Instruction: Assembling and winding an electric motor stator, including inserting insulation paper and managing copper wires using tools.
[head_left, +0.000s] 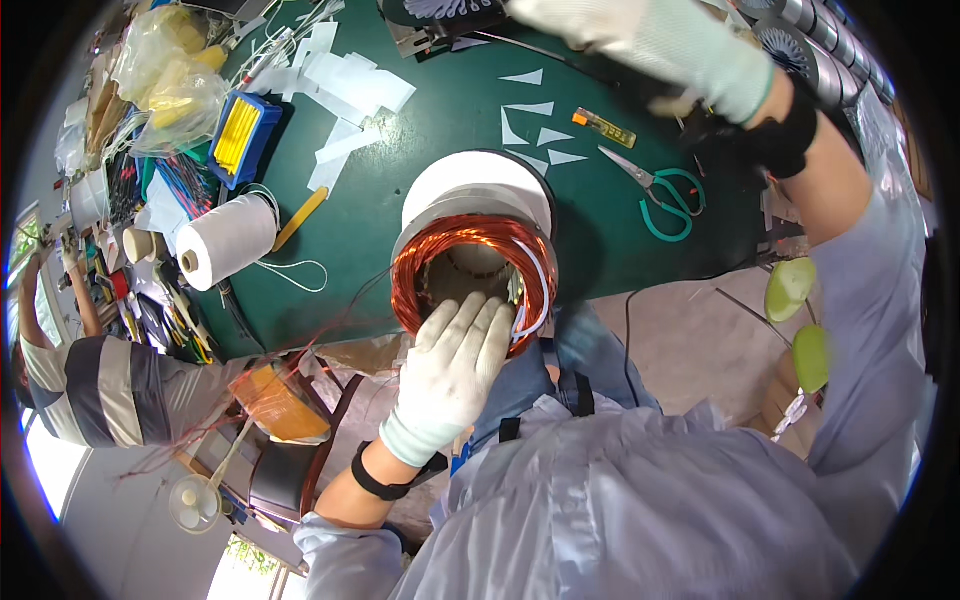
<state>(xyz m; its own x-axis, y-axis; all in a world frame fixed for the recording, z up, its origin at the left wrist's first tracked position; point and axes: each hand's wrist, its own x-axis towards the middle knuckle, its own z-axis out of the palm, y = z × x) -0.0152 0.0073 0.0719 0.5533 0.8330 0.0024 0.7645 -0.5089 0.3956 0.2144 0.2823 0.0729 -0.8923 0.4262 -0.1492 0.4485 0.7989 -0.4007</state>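
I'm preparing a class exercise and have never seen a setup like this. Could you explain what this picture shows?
There is no robot here: a person works with two gloved hands. A wide camera on their head looks down, so straight edges bend. The left hand lies, fingers extended, over the near edge of a ring of copper wire. The right hand reaches across the far side, partly cut off by the picture's top edge; whether it holds anything cannot be seen. On the green table lie scissors, white paper pieces and a spool of white string. At the left is another person in a striped shirt.
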